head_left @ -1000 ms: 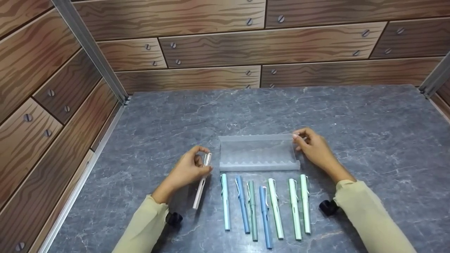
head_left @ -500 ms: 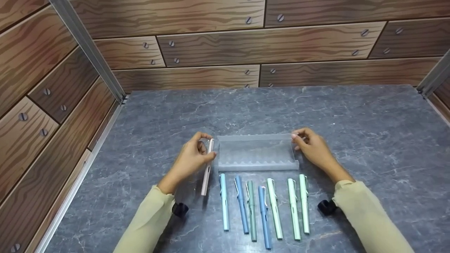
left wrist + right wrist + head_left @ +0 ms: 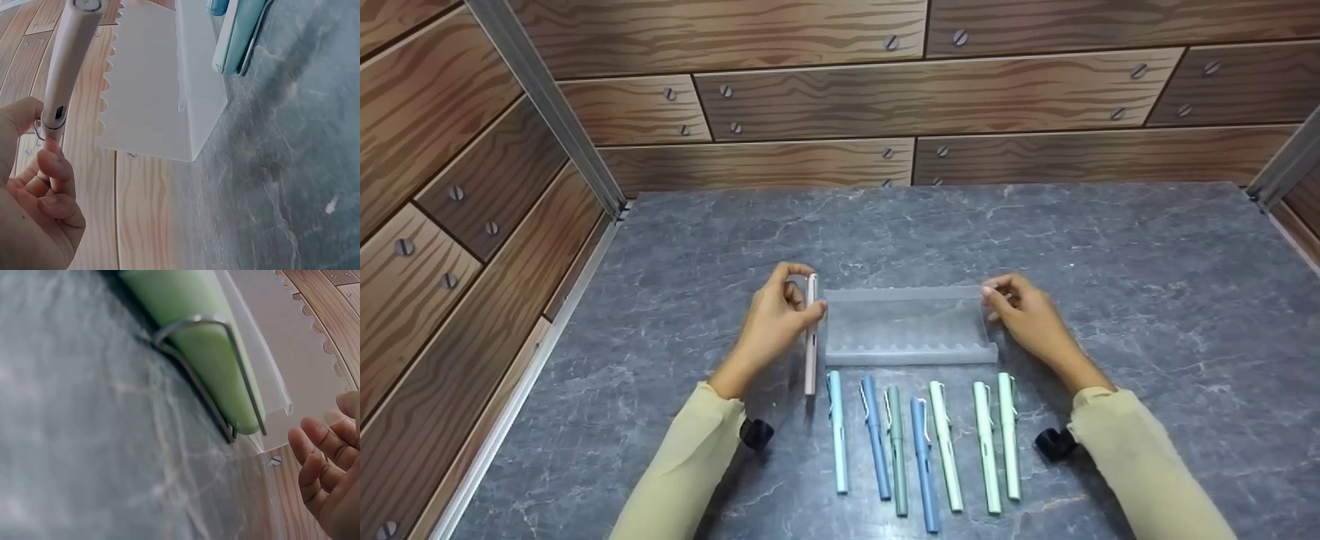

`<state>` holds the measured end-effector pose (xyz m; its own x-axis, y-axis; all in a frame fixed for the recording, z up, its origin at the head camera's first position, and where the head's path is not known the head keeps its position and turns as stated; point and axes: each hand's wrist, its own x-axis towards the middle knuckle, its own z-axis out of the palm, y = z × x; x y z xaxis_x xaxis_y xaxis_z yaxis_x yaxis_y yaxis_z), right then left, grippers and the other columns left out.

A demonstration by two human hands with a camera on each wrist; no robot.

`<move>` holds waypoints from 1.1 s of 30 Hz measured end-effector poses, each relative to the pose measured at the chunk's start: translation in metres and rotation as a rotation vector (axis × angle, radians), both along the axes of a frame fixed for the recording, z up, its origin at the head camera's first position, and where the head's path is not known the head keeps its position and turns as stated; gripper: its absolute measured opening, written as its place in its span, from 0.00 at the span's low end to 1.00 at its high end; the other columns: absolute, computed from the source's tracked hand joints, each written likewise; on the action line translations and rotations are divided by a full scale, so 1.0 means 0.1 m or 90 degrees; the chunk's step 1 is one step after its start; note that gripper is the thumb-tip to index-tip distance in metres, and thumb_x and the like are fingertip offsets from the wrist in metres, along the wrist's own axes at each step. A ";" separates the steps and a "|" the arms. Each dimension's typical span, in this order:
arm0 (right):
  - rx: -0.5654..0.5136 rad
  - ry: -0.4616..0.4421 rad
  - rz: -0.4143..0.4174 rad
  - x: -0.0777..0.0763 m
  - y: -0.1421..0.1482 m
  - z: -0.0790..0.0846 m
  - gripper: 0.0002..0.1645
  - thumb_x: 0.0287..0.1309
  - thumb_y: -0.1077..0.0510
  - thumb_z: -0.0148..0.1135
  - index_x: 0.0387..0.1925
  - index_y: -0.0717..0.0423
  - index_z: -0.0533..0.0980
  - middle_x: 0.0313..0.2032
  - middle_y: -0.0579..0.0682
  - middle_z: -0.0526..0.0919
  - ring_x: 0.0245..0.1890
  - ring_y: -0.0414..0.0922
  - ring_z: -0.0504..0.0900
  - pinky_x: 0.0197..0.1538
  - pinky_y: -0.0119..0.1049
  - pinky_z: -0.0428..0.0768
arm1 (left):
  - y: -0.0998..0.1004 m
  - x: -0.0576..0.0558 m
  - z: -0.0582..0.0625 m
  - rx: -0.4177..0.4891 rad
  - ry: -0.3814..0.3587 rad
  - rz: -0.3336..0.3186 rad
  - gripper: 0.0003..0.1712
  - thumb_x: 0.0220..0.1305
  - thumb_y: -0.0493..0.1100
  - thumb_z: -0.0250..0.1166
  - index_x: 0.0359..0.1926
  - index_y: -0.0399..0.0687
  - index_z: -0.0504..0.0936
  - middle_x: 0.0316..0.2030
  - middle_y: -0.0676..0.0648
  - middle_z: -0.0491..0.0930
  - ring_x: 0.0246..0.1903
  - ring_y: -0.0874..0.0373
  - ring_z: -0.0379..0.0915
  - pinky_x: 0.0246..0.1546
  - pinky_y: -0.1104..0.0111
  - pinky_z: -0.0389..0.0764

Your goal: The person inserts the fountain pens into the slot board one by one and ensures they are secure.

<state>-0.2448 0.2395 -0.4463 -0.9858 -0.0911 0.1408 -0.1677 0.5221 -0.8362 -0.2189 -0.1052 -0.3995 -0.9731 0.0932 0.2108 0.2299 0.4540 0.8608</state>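
Observation:
My left hand point(image 3: 771, 319) pinches a pale pink capped pen point(image 3: 811, 352) between thumb and fingers, just beyond the left end of a translucent plastic pen tray point(image 3: 911, 321). In the left wrist view the pen point(image 3: 70, 56) stands out from the fingertips, with its clip beside them. The tray has scalloped notches along its front and back walls. Thumb and forefinger of my right hand point(image 3: 1029, 313) pinch the tray at its back right corner. The right wrist view has the fingers point(image 3: 332, 444) at the tray's end edge.
Several capped pens lie in a loose row before the tray: a light blue pen point(image 3: 838, 435), two blue ones, a dark green pen point(image 3: 897, 450) and light green ones, such as this pen point(image 3: 1009, 435). The grey marbled table point(image 3: 720, 247) meets wood-patterned walls behind and left.
My left hand has carried the pink pen away from me and slightly right, up beside the tray's left end, turning it more upright in the view. The right hand stays at the corner.

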 end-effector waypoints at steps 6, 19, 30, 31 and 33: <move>0.000 -0.003 -0.001 0.00 0.01 0.00 0.19 0.70 0.54 0.52 0.49 0.67 0.72 0.41 0.64 0.81 0.29 0.37 0.81 0.37 0.29 0.81 | 0.06 -0.06 0.04 -0.017 0.032 0.044 0.24 0.54 0.39 0.70 0.51 0.48 0.73 0.19 0.55 0.66 0.19 0.62 0.62 0.20 0.72 0.61; 0.003 -0.002 -0.005 0.01 0.01 -0.02 0.18 0.69 0.53 0.53 0.50 0.66 0.72 0.40 0.63 0.82 0.29 0.41 0.81 0.36 0.29 0.80 | 0.23 -0.11 -0.01 -0.077 0.154 0.127 0.24 0.55 0.44 0.69 0.52 0.50 0.72 0.20 0.55 0.70 0.16 0.65 0.60 0.17 0.72 0.59; 0.003 -0.001 -0.012 -0.01 0.02 -0.04 0.18 0.69 0.53 0.53 0.49 0.65 0.73 0.40 0.64 0.82 0.29 0.41 0.82 0.35 0.27 0.79 | 0.30 -0.21 -0.05 -0.148 0.230 0.187 0.23 0.55 0.47 0.68 0.51 0.53 0.72 0.20 0.55 0.73 0.15 0.64 0.62 0.16 0.70 0.63; 0.004 -0.002 -0.012 -0.01 0.02 -0.04 0.19 0.69 0.53 0.53 0.50 0.65 0.73 0.40 0.64 0.82 0.29 0.42 0.82 0.35 0.27 0.79 | 0.30 -0.22 -0.06 -0.152 0.232 0.189 0.23 0.55 0.47 0.68 0.51 0.53 0.72 0.20 0.55 0.73 0.15 0.64 0.63 0.16 0.70 0.63; 0.005 -0.004 -0.009 -0.01 0.01 -0.03 0.19 0.69 0.53 0.53 0.50 0.65 0.73 0.40 0.64 0.82 0.29 0.42 0.82 0.35 0.28 0.79 | 0.30 -0.22 -0.07 -0.162 0.234 0.193 0.23 0.55 0.47 0.68 0.51 0.53 0.71 0.20 0.54 0.73 0.15 0.64 0.63 0.16 0.69 0.64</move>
